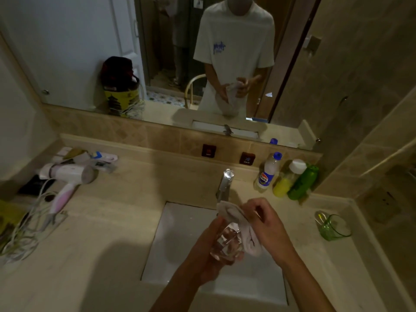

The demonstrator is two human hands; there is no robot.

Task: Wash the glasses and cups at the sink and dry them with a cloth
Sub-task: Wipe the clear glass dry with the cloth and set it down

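The head view looks down on a beige stone counter (108, 224) with a white rectangular sink (180, 239) set into its front edge. Above the sink, the left hand (208, 248) curls around a clear faceted drinking glass (226, 243), gripping it from below and the side. The right hand (267, 224) pinches a pale crumpled cloth (234, 218), which lies against the glass and hangs down beside it. A chrome faucet (225, 184) stands at the sink's back edge, just behind the cloth. Near the counter's right edge sits a green transparent glass cup (335, 228), well apart from the hands. At the back right corner of the counter stand three bottles close together: a clear plastic bottle with a blue cap (267, 174), a yellow bottle with a white cap (287, 180) and a green bottle (304, 183). On the counter's left side lies a white and pink hair dryer (67, 179) with tangled white cords (24, 233) beside it. A wall mirror (90, 41) behind the counter reflects the person.
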